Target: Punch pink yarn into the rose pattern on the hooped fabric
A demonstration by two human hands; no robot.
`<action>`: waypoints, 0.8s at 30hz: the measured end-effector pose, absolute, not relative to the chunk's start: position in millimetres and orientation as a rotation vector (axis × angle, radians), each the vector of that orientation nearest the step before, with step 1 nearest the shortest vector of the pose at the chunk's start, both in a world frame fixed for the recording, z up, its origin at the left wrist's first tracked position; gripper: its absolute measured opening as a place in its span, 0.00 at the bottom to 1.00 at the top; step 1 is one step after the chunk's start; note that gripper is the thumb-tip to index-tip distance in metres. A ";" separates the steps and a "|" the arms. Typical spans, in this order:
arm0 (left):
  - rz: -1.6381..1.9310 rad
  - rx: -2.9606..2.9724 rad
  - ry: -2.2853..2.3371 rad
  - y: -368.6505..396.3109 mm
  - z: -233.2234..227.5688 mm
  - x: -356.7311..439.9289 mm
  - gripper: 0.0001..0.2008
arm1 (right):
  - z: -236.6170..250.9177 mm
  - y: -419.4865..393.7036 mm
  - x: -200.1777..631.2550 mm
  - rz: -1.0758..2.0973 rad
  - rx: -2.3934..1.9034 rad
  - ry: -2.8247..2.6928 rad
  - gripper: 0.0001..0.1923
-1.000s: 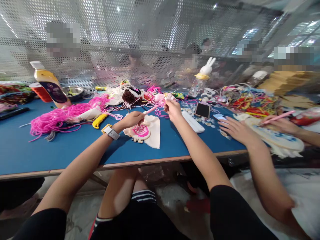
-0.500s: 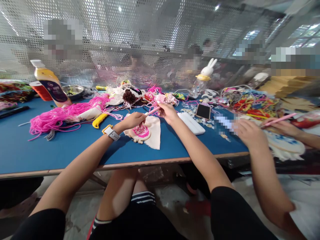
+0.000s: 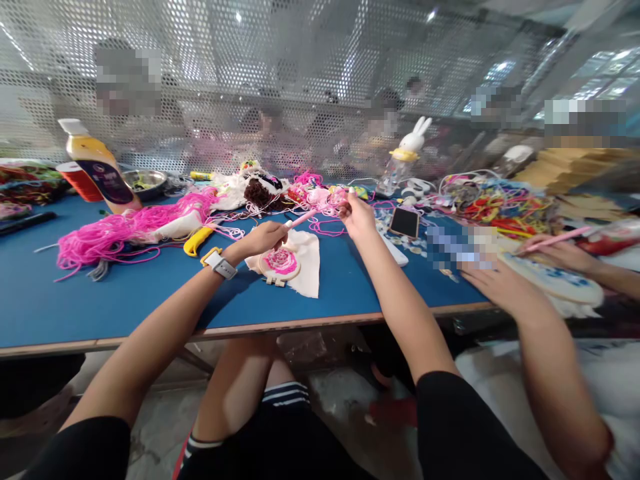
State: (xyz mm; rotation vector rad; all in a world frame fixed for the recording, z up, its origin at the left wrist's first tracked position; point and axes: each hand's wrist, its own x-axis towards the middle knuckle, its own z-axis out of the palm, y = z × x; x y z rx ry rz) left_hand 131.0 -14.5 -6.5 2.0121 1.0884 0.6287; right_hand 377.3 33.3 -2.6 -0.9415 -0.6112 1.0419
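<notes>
My left hand (image 3: 270, 239) is closed around a pink pen-like tool, probably a punch needle (image 3: 303, 218), its tip pointing up and to the right. Beneath it on the table lies an embroidery hoop (image 3: 277, 279) with white cloth (image 3: 309, 267) and a round pink stitched pattern (image 3: 281, 261). To the right of the tool's tip, my right hand (image 3: 357, 217) is raised with thumb and fingers pinched together. What they hold is too small to make out. Loose pink yarn (image 3: 327, 232) loops on the table between the two hands.
A pink yarn bundle (image 3: 120, 230), a yellow-handled tool (image 3: 199, 241) and a bottle (image 3: 100, 167) lie or stand to the left. Rightward are a phone (image 3: 405, 223), a white case (image 3: 395, 252), a bunny-topped bottle (image 3: 407, 150) and a co-worker's hand (image 3: 495, 280).
My right hand has moved away to the right from the tool's tip, uncovering the tip and part of the pink yarn. My left hand stays nearly still. The co-worker's near hand has lowered.
</notes>
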 end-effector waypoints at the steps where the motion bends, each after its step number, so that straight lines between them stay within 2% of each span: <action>1: 0.628 2.011 1.081 -14.8 -5.7 130.4 0.23 | -3.0 35.0 380.2 1.028 -0.941 -0.576 0.12; 10: 0.660 1.989 1.082 -15.4 -4.6 129.8 0.23 | -8.5 42.7 388.5 1.027 -1.028 -0.592 0.17; 13: 0.703 1.967 1.086 -14.9 -4.9 130.9 0.23 | -6.9 38.0 381.7 1.196 -1.091 -0.668 0.19; 17: 0.772 1.867 1.062 -13.8 -6.4 133.3 0.22 | -9.0 25.0 361.6 1.530 -1.077 -0.932 0.29; 20: 0.738 1.784 1.011 -13.7 -9.5 136.4 0.22 | -12.3 14.0 343.4 1.587 -0.915 -1.099 0.23; 24: 0.666 1.779 0.966 -15.0 -12.6 139.3 0.23 | -13.7 11.1 336.8 1.400 -0.871 -1.137 0.12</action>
